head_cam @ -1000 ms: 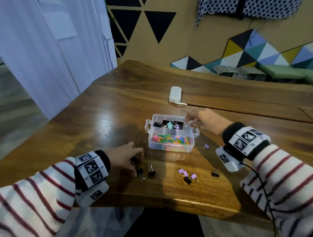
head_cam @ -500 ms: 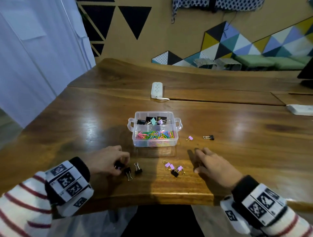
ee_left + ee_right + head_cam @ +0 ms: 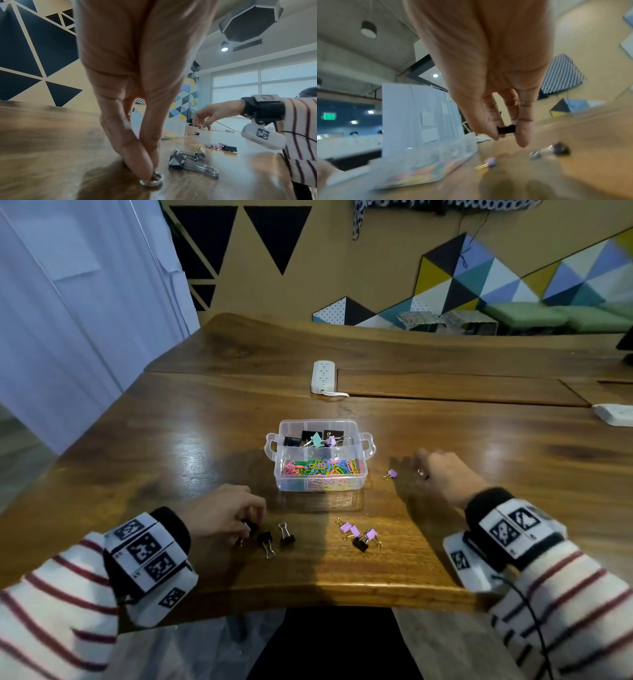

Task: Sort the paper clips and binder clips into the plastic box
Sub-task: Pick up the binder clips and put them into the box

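Note:
The clear plastic box [image 3: 356,474] stands mid-table, with binder clips in its back compartment and coloured paper clips [image 3: 322,467] in the front one. My left hand [image 3: 251,527] pinches a black binder clip on the table by its wire handles [image 3: 151,180]. Two more black clips [image 3: 266,542] lie just right of it. A cluster of purple clips with one black one [image 3: 358,534] lies in front of the box. My right hand [image 3: 419,465] hovers right of the box and pinches a small black binder clip [image 3: 506,129]. Below it lie a purple clip [image 3: 390,474] and another black clip [image 3: 560,148].
A white power strip [image 3: 323,374] lies behind the box. Another white device [image 3: 615,414] sits at the table's right edge. The table's front edge [image 3: 342,597] runs just below the loose clips. A white curtain [image 3: 85,320] hangs to the left.
My right hand left the box's right handle, came down to the clips near the front edge, then moved back up beside the purple clip holding a black clip. The left hand stayed on its clip.

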Available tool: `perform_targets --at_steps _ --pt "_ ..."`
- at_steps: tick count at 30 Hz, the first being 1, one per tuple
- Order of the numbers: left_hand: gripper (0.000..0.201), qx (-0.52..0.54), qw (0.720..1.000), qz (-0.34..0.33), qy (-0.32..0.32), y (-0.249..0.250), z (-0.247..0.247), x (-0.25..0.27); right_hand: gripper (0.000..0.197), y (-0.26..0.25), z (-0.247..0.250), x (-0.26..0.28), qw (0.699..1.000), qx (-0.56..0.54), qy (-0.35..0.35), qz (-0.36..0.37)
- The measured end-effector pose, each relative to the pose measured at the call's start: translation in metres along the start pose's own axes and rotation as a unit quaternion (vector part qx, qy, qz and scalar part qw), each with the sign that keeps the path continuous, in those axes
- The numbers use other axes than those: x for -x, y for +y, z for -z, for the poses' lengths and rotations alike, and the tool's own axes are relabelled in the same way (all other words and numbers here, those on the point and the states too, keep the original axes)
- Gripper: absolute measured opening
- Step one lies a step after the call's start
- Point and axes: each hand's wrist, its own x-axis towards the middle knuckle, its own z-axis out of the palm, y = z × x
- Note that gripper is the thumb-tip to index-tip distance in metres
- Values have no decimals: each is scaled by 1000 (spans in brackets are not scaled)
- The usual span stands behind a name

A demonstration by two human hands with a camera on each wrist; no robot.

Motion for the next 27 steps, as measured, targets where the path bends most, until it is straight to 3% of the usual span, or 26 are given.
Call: perform_targets --at_steps 4,11,14,19,24,27 --pt "20 21 1000 9 13 -3 -2 1 46 17 4 -24 997 69 -21 -28" --pt "18 2 999 9 35 -11 -4 1 53 18 -3 -23 990 111 -86 -14" --pt "16 -18 999 2 42 -10 -5 -2 54 16 0 -21 993 55 -102 -5" --pt "11 19 998 -19 54 -12 15 1 17 6 27 -19 990 -108 -59 66" --pt "10 112 985 -63 119 2 73 -22 24 -30 45 -48 924 -349 -85 133" --pt "12 121 982 -64 128 9 97 -67 24 -50 47 -68 900 -404 -115 118"
